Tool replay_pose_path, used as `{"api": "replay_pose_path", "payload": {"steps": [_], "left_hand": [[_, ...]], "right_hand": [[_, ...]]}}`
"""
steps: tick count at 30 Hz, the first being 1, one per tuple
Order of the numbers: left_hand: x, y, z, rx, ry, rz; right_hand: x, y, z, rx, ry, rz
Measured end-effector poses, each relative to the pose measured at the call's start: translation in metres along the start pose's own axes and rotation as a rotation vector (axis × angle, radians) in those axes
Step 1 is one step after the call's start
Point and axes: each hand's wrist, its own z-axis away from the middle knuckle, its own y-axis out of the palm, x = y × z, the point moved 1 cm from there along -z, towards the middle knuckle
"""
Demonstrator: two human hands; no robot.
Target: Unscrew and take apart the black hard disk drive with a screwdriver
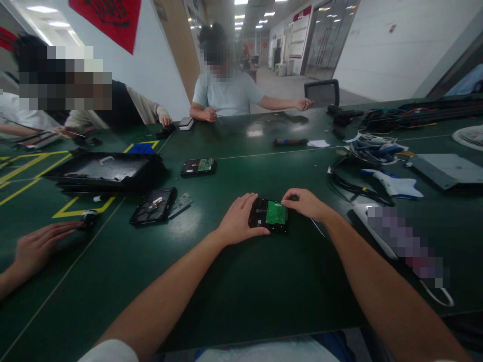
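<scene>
A black hard drive (258, 211) with a green circuit board (275, 212) facing up lies flat on the table in front of me. My left hand (237, 218) is wrapped round its left end, thumb along the near edge and fingers over the far edge. At the far right corner of the board, my right hand (301, 202) has thumb and forefinger pinched together. Whatever is between those fingertips is too small to make out. A thin metal rod (317, 227) shows just below the right hand; I cannot tell whether the hand holds it.
Another hard drive (198, 167) lies farther back. Left are an opened black case (154, 206), a loose circuit board (180, 205) and a black tray (107, 171). A co-worker's hand (45, 244) rests at left. Right are cables (358, 188) and a metal box (449, 170).
</scene>
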Motion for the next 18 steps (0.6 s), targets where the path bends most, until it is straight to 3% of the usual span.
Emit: {"api": "replay_pose_path", "payload": {"steps": [18], "left_hand": [[0.0004,-0.0003,-0.0003,0.006,0.004,0.002]], "right_hand": [[-0.0044,0.0008,0.0003,-0.001,0.026,-0.006]]}}
